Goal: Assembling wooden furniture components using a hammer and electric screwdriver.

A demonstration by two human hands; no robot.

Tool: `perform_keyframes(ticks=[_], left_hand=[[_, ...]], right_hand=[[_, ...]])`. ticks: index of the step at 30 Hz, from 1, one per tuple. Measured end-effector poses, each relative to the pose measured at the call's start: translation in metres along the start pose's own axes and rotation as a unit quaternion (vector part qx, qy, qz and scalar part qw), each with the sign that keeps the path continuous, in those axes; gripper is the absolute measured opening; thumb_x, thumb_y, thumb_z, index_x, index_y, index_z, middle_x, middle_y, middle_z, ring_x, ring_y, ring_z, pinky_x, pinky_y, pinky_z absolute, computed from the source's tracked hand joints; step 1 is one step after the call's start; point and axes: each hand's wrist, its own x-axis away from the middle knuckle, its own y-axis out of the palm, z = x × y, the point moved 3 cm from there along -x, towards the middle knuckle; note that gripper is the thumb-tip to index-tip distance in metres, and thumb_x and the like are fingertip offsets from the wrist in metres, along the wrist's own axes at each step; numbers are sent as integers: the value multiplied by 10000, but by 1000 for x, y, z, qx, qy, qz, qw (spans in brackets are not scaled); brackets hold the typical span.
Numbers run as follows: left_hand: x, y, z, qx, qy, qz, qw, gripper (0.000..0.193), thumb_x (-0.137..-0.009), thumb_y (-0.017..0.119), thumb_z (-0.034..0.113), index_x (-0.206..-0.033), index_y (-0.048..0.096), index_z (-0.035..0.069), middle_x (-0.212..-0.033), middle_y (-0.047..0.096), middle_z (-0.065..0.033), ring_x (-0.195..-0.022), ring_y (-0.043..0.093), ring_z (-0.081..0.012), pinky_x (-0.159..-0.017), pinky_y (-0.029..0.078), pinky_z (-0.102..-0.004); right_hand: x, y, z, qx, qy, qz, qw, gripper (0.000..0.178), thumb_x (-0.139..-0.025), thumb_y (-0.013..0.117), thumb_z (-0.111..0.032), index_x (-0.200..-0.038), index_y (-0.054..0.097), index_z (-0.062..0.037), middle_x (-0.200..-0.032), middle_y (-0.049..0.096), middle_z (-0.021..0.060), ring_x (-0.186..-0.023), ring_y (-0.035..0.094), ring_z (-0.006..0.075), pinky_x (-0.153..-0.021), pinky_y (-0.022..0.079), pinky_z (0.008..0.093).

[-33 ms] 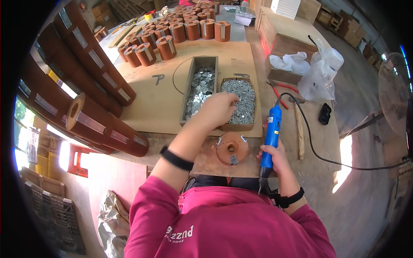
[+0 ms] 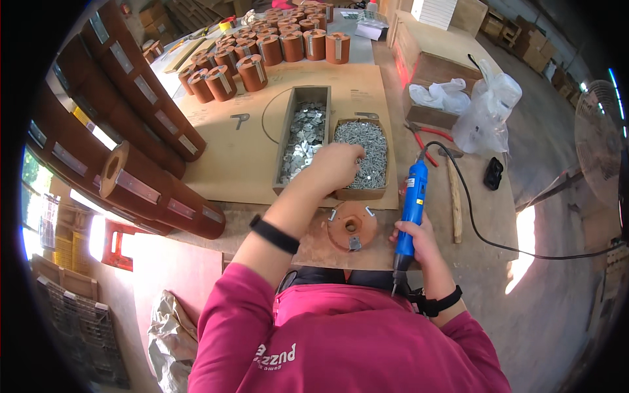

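Note:
My left hand point(image 2: 334, 167) reaches over the box of screws point(image 2: 375, 194), its fingers curled together at the heap of small silvery screws point(image 2: 370, 147). What the fingertips pinch, if anything, is hidden. My right hand point(image 2: 419, 237) is wrapped round a blue electric screwdriver point(image 2: 414, 203), held with its bit pointing down toward me. Between my arms, at the table's near edge, lies a round reddish-brown piece point(image 2: 341, 229) with a hole in its middle. Metal clips sit at its rim, and a small metal plate point(image 2: 354, 243) is on its near side.
Left of the screws stands a long box point(image 2: 284, 141) of flat metal plates. Brown cylinders point(image 2: 251, 72) crowd the far table; long brown tubes point(image 2: 151, 177) lean at the left. Red-handled pliers point(image 2: 426, 147), a hammer point(image 2: 456, 196) and a black cable point(image 2: 498, 242) lie at the right.
My left forearm has shifted slightly up and to the right, while its fingers stay at the screws. The right hand keeps its hold on the screwdriver.

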Motion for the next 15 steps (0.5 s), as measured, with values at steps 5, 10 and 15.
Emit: perform_keyframes(ticks=[5, 10, 15], left_hand=[[-21, 25, 3, -149, -15, -17, 989, 194, -737, 651, 257, -873, 589, 134, -817, 627, -69, -850, 597, -237, -754, 393, -413], [-20, 21, 5, -92, -22, -53, 994, 179, -729, 660, 275, -813, 581, 138, -785, 626, -40, -845, 595, -237, -727, 381, -410], [-20, 24, 1, -52, -11, 45, 998, 102, -726, 617, 219, -772, 621, 127, -818, 610, -65, -832, 585, -260, -722, 414, -410]], right_hand=[[-1, -2, 3, -21, -6, 13, 1000, 469, -697, 625, -14, -1102, 389, -22, -760, 515, 90, -590, 575, 194, -545, 527, 351], [3, 0, -6, 4, -11, 14, 1000, 438, -693, 622, -39, -1070, 398, -40, -771, 523, 93, -605, 571, 197, -547, 524, 363], [20, 15, -61, 0, -105, -17, 994, 506, -696, 608, -51, -1149, 383, -33, -786, 526, 93, -610, 568, 195, -527, 502, 343]])
